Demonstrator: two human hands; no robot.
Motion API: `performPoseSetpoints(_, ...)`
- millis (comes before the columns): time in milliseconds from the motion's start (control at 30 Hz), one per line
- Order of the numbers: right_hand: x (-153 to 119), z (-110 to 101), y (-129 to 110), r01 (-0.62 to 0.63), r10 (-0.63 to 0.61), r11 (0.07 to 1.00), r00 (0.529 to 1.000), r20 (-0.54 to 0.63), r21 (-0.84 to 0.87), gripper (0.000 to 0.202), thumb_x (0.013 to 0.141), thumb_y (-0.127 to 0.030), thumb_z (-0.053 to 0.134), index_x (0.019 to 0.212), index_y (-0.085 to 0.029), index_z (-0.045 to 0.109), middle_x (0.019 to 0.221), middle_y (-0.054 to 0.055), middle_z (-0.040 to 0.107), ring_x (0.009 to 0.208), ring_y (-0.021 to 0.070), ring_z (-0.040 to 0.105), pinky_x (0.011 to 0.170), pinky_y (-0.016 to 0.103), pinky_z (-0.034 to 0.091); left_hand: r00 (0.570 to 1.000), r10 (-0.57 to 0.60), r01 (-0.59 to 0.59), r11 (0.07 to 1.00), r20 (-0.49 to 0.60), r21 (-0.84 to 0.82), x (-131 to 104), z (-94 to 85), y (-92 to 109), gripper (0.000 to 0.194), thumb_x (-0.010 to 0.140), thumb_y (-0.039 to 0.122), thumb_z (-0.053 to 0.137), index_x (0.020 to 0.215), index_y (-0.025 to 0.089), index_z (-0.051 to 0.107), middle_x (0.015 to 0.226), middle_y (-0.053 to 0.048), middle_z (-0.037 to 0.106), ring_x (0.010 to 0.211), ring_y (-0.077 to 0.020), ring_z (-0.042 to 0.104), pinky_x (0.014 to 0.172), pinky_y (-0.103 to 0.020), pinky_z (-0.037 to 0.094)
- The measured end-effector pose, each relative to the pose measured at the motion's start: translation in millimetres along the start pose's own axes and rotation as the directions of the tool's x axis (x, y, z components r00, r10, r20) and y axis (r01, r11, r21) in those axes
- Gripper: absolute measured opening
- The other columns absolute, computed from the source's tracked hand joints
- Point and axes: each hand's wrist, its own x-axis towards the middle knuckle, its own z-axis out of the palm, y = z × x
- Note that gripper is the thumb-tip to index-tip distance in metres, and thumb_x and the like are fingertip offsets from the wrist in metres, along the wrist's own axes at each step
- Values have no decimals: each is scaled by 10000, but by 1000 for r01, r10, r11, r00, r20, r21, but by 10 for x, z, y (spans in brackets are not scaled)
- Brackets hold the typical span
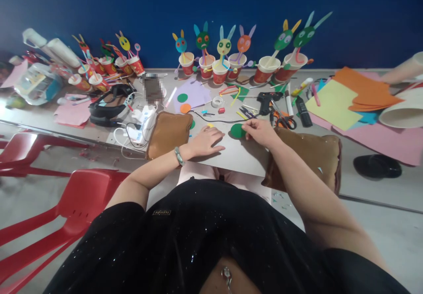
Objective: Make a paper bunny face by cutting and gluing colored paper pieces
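Observation:
Between thumb and fingers, my right hand (259, 132) pinches the edge of a green paper circle (237, 131) just over the table. My left hand (206, 142) lies flat on the tabletop, fingers spread, beside a small yellow piece (210, 126) partly covered by it. Another green circle (182, 97) and an orange circle (185, 108) rest on or by a lilac paper sheet (194, 92) farther back. A black glue gun (267, 102) lies beyond my right hand, with orange-handled scissors (284, 122) to its right.
Paper cups with paper rabbit-like figures (220, 71) line the blue wall. Brown cushions (168, 135) (307, 155) lie at both forearms. A white power strip (144, 124) with cables sits left. Coloured paper (333, 104) and a black marker (303, 112) are right. Red chairs (81, 197) stand at left.

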Motion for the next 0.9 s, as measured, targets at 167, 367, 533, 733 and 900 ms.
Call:
performPoseSetpoints(167,-124,59,-70,-4,2,1000,996,88,20,271,908,-438,756,771,-219,674,504,-5,646,451,125,534,493,238,418,923,-345,204,811,-168,-548,241,187,231,485,1003,359,669,1423,127,601,1296,-165,751,851,-156,703,834,-338,590)
performPoseSetpoints(367,-223,49,-86,-9,6,999,999,51,54,96,873,-282,735,834,-201,701,529,-8,670,475,128,596,539,232,503,899,-439,281,547,15,-788,321,93,435,286,1011,258,608,736,185,595,578,40,585,517,-68,502,539,-217,412)
performPoseSetpoints(533,-230,17,-28,5,22,984,989,-150,176,171,824,-331,784,871,-178,724,750,42,779,491,113,609,522,248,515,866,-497,267,355,61,-896,283,51,477,282,1020,220,616,742,172,608,559,55,583,454,-43,470,472,-202,385)
performPoseSetpoints(733,-274,95,19,23,-19,996,999,-45,86,431,756,-599,843,745,-195,693,474,-22,563,451,105,457,465,239,345,872,-486,265,352,67,-898,292,152,516,284,1019,212,636,740,177,600,534,73,582,405,-39,477,434,-195,368)
performPoseSetpoints(900,-415,125,67,-1,0,999,1000,30,41,435,747,-622,792,729,-205,672,480,-15,573,469,111,465,486,245,345,886,-461,275,423,56,-863,226,280,554,286,1005,166,615,723,177,574,527,76,581,403,-35,501,449,-180,407)
